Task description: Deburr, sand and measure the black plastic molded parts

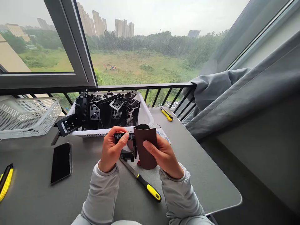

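Note:
My left hand (113, 148) grips a black plastic part (128, 156) by its upper edge, thumb and fingers pinched on it. In my right hand (166, 153) is a dark brown sheet of sandpaper (145, 147), curled into a loose roll with the thumb across its front. The roll stands close against the right side of the part; whether they touch I cannot tell. Beneath my hands a file (150, 189) with a black and yellow handle lies slantwise on the table, its blade tip hidden by the left hand. Something small and red shows beside the roll's lower left.
A white basket (146, 117) heaped with black plastic parts (110, 109) stands by the window railing. To its left is another white basket (44, 125). A phone (61, 163), a yellow utility knife (167, 114) and another yellow-black tool (6, 182) lie on the grey table (199, 181).

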The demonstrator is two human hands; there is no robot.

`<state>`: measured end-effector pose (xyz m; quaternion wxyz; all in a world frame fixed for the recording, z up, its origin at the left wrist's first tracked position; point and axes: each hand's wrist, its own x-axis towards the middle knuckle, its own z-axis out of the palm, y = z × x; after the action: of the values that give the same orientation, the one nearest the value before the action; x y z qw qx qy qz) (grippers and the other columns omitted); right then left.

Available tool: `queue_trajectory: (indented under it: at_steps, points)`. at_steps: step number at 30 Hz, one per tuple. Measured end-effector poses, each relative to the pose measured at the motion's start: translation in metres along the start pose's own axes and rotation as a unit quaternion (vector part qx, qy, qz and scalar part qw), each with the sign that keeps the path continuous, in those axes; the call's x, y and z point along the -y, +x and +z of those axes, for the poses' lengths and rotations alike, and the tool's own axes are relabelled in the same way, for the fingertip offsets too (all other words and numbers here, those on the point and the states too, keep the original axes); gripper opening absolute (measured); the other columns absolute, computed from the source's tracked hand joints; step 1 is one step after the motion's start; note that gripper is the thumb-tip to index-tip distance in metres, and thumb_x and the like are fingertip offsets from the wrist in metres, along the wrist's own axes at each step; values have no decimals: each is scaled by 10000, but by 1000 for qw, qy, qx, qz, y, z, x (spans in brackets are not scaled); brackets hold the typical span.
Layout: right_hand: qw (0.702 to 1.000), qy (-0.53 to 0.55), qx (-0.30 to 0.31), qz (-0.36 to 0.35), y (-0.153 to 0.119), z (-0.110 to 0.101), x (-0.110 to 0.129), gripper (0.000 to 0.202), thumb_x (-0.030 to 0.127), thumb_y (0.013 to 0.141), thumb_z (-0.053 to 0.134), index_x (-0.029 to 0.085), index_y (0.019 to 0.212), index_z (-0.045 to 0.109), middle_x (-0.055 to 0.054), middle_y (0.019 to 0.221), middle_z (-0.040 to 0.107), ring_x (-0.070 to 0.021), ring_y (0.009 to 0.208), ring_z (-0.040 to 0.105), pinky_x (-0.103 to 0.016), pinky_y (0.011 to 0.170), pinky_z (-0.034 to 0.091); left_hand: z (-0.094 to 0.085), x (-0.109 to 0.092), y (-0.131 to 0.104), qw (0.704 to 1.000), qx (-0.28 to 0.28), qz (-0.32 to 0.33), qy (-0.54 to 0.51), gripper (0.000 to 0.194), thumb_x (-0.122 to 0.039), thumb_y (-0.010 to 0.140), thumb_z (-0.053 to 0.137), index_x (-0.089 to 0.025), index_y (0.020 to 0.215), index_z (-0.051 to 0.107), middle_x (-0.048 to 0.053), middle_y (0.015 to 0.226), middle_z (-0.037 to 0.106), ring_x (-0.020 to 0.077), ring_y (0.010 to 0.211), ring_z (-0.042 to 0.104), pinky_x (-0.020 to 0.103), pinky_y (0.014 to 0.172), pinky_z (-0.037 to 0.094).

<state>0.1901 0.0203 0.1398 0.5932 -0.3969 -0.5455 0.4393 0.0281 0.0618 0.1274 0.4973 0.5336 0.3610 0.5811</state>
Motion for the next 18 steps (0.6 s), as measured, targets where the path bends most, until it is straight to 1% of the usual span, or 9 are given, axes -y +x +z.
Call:
queue_trajectory:
  at_steps: [3,5,10,12,15,18]
  points:
    - [999,-42,10,-32,-1,0,1,209,387,843,679,220,950,745,-46,965,661,-199,866,617,-313,776,545,2,-2,-2,1000,-7,1,-1,181,-354,760,727,-186,787,666,-36,590,521,70,500,405,191,468,319]
    - [998,-50,9,-43,-4,-2,2,195,376,855,664,216,935,742,-44,954,646,-187,842,609,-299,759,539,3,-4,-3,1000,-7,3,-5,186,-354,751,735,-183,781,669,-36,578,520,73,497,413,193,469,327]
    - [999,-14,38,-5,-13,-4,8,171,368,831,687,205,846,737,-44,856,617,-187,755,596,-306,672,539,6,-5,-6,999,-10,39,4,180,-357,777,712,-183,791,671,-29,601,545,68,503,431,182,469,344]
    - [1000,-1,19,4,-15,-4,9,172,364,828,687,199,854,729,-45,845,612,-186,738,593,-308,652,542,7,-5,-7,999,-5,47,18,182,-360,788,701,-180,794,668,-30,601,548,66,502,436,179,472,357]
    - [1000,1,-26,-7,-14,-2,11,175,358,833,669,194,870,717,-39,846,607,-177,726,588,-296,630,538,7,-4,-8,998,-5,53,32,188,-364,797,692,-178,801,666,-32,598,543,64,497,438,178,466,361]
    - [1000,-17,-17,-18,-12,-2,11,168,352,829,664,194,867,711,-36,833,601,-178,730,591,-294,628,536,7,-3,-9,998,-6,57,20,164,-345,803,693,-184,814,666,-37,604,541,54,488,428,168,456,347]
